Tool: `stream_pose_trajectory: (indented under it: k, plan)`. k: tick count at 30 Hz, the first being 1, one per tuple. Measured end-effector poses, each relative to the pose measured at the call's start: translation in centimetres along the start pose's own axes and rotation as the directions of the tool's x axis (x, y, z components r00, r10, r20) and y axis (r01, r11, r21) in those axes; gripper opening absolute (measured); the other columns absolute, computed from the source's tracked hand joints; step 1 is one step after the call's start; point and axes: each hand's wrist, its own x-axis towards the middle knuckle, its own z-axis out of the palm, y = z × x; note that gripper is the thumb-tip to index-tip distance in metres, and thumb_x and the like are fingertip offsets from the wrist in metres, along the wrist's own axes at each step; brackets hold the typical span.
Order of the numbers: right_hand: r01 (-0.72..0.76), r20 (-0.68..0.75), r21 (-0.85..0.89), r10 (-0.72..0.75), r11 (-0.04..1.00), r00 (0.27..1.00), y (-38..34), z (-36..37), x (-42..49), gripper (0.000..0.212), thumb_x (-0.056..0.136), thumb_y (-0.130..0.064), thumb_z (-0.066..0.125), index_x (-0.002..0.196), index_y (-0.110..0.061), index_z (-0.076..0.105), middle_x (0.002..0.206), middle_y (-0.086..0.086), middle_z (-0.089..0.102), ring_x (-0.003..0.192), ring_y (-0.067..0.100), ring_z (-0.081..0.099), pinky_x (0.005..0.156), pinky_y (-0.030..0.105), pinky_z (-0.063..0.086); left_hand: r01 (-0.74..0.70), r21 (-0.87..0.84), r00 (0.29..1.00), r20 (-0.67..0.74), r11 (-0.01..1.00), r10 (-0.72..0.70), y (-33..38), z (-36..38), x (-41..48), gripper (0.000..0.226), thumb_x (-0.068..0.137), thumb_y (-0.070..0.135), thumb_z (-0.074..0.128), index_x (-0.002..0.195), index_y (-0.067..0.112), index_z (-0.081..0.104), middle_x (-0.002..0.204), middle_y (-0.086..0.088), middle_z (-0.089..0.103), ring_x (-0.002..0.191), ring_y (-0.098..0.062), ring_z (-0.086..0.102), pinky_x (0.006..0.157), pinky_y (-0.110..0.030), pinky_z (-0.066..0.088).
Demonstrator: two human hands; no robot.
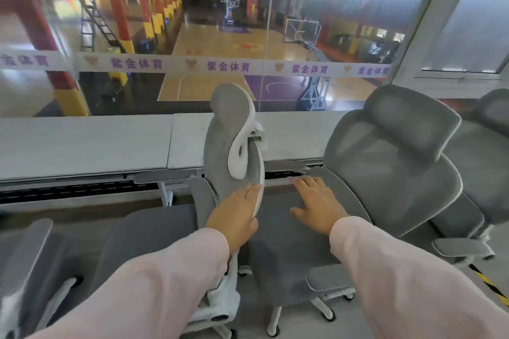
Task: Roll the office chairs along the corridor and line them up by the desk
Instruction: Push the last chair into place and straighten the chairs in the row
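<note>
Evidently to swivel it square, the left hand (pixel 237 215) grips the backrest of the sideways grey office chair (pixel 223 124); the right hand (pixel 316 203) lies flat on its seat, just beside the white desk (pixel 82 143).

far-right chair (pixel 493 121) cropped, castors (pixel 330 316) partly hidden

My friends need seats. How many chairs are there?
4: far-left chair, cut off; middle chair, left hand on it; next chair, right hand on it; right-edge chair. Others may be hidden.
</note>
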Motion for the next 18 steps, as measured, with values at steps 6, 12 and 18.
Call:
stream_pose_trajectory:
  k: [6,12,18]
  plan:
    - [0.214,-0.005,0.1,-0.215,0.972,0.977,0.1,-0.6,2.9,0.07,0.088,-0.028,0.06,0.148,-0.023,0.024,0.146,0.0,0.035,0.133,0.021,0.029,0.109,0.034,0.027,0.147,-0.019,0.987,-0.059,0.989,-0.148,0.3,0.0,-2.5,0.061,0.088,0.009,0.046,0.142,0.022,0.02,0.128,-0.004,0.049,0.099,-0.018,0.052,0.081,-0.025,0.04]
    - [0.262,-0.059,0.177,-0.255,0.949,0.965,-2.5,-1.1,4.9,0.075,0.089,-0.028,0.059,0.15,-0.019,0.015,0.151,0.004,0.026,0.135,0.027,0.03,0.11,0.039,0.029,0.335,0.007,0.937,-0.11,0.942,-0.332,0.1,-0.3,-6.6,0.065,0.087,0.004,0.047,0.141,0.027,0.019,0.124,-0.005,0.052,0.103,-0.025,0.055,0.087,-0.035,0.046]
    - [0.287,-0.136,0.279,-0.259,0.916,0.956,-6.6,-0.9,6.4,0.078,0.088,-0.031,0.061,0.148,-0.013,0.015,0.149,0.008,0.026,0.13,0.031,0.036,0.106,0.041,0.033,0.435,0.042,0.897,-0.107,0.899,-0.429,-1.5,-1.6,-10.6,0.073,0.088,0.006,0.048,0.146,0.027,0.009,0.133,-0.002,0.047,0.111,-0.026,0.053,0.092,-0.036,0.044]
